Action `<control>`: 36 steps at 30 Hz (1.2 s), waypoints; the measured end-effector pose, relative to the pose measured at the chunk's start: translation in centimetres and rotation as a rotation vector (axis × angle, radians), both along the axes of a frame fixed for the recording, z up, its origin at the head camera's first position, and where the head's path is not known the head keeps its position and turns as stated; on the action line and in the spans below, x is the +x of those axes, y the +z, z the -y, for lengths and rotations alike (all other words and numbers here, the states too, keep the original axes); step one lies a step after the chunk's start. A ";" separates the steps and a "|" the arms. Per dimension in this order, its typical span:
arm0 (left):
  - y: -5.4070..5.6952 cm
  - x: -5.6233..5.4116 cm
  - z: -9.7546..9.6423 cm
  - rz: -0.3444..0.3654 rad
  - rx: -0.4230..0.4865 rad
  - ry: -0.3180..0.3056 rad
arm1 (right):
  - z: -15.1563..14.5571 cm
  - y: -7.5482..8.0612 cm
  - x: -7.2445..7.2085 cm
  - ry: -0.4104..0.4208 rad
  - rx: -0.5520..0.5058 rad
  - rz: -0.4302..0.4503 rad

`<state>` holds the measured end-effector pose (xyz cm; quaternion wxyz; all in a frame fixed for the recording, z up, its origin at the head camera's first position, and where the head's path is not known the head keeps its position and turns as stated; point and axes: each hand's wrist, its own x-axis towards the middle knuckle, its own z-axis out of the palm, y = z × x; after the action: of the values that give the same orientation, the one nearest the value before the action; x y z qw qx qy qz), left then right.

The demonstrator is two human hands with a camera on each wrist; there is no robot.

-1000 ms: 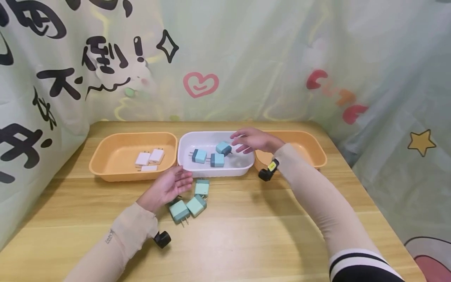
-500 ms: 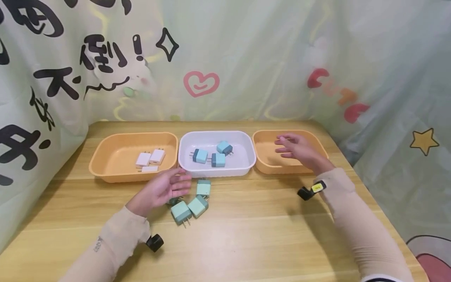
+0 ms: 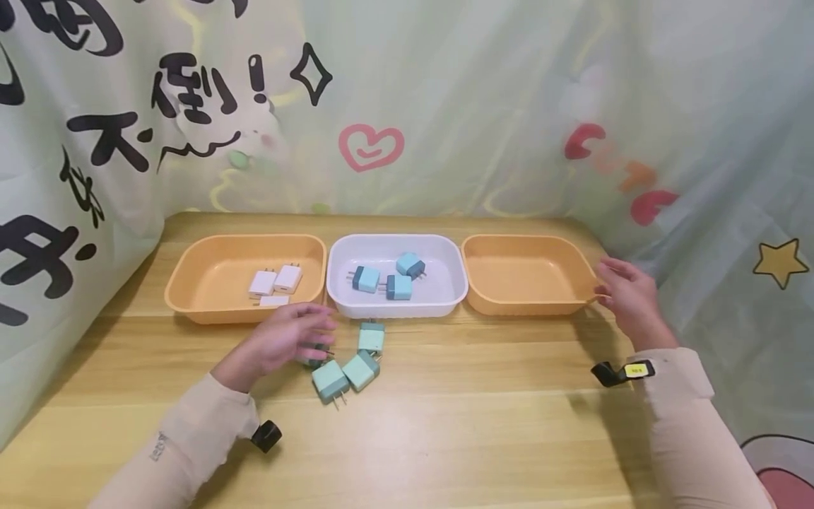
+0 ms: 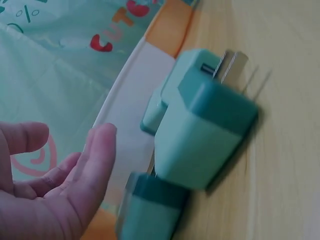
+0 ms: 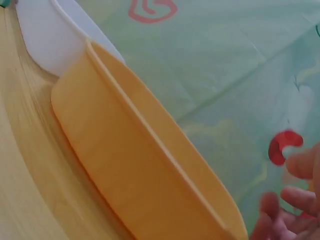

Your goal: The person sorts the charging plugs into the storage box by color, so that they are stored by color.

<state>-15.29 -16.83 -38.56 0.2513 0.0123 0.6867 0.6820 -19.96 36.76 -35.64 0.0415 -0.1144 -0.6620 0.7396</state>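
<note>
- Much tabletop (image 3: 432,445) stretched toward six o'clock.
- Left hand (image 3: 280,341) hung loose-fingered; right hand (image 3: 632,300) likewise, beside orange tray's rim (image 3: 524,308).
- Four green chargers (image 3: 330,380), three blue (image 3: 400,287), three white (image 3: 261,283).

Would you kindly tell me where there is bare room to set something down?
The widest bare patch is the table between the green plugs and the right sleeve; the right orange tray also looks bare inside. It is crowded around the left hand, near those plugs and the left orange tray.
</note>
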 end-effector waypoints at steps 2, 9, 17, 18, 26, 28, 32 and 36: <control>0.1 0.2 0.3 -0.005 -0.039 0.008 | -0.5 -0.3 0.2 -0.080 0.012 0.037; 0.0 0.2 1.5 0.038 -0.112 0.038 | -1.9 -1.9 0.7 -0.077 -0.051 0.160; -0.5 0.8 2.9 0.044 -0.212 0.120 | -2.2 -3.8 0.7 0.066 -0.122 0.124; -0.6 0.8 3.0 0.047 -0.225 0.130 | -2.2 -3.9 0.7 0.072 -0.129 0.119; -1.4 0.8 3.1 0.060 -0.286 0.139 | -2.3 -4.1 0.9 0.101 -0.165 0.115; -1.6 0.8 3.0 0.062 -0.291 0.141 | -2.3 -4.0 0.9 0.105 -0.166 0.118; -1.9 0.8 2.7 0.062 -0.305 0.135 | -2.2 -4.0 0.9 0.108 -0.156 0.117; -2.0 0.7 2.3 0.051 -0.348 0.110 | -2.2 -3.9 0.9 0.102 -0.130 0.128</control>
<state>-14.55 -19.16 -40.52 0.2295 -0.0864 0.7873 0.5657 -19.10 38.95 -39.58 -0.0459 -0.1302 -0.6188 0.7733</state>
